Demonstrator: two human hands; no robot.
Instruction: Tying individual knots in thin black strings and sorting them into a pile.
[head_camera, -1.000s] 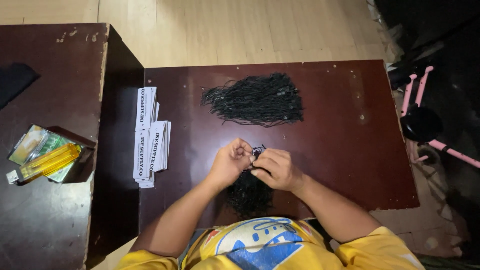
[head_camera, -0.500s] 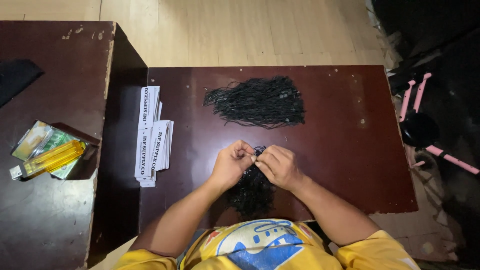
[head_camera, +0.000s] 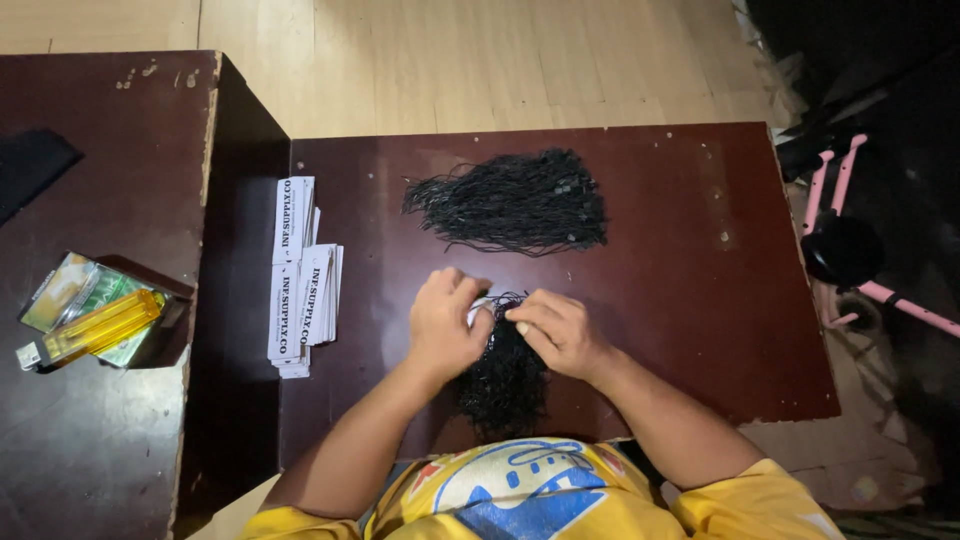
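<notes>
Where the raised dark bench fills the left of the view, a small open box sits near its right edge, holding a yellow see-through lighter-shaped thing that lies across some green and pale packets; what else is in the box cannot be made out. A flat black thing lies further back on that same surface.

On the lower, reddish-brown bench, a stack of white paper strips lies along the left side. Further in, toward the far edge, a loose heap of black cords is spread out, well apart from the hands.

At the near edge, the left hand is clenched, its grip pinching a small white tag together with a black cord. Just beside it, touching at the fingertips, the right hand pinches the same tag and cord from the other side. Beneath both hands a second bunch of black cords hangs down toward the yellow shirt.

On the far right, beside the bench, stands a pink and black frame.
</notes>
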